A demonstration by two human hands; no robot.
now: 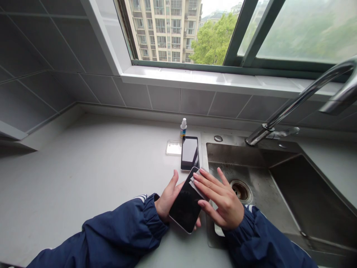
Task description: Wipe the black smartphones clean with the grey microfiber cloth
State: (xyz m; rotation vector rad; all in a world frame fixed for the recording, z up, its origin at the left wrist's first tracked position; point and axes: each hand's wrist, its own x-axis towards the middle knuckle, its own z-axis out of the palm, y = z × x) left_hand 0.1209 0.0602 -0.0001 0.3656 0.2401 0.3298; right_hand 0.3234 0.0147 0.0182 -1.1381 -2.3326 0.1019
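My left hand (170,199) is closed round a smartphone (184,208) from beneath, its dark screen facing up and its top end tilted to the right. My right hand (221,197) presses a small grey cloth (196,189) with zigzag edges flat against the upper part of that screen, fingers over it. Just beyond the held phone, a second smartphone (190,153) lies face up on the counter. A clear phone case (173,147) lies to its left, partly behind it. Behind them a small white spray bottle (183,128) with a coloured label stands upright.
The pale counter (111,160) stretches to the left. On the right is a steel sink (259,175) with a drain (240,190), and a chrome faucet (295,104) arches over it. A window sill (195,78) runs above the grey tiled wall.
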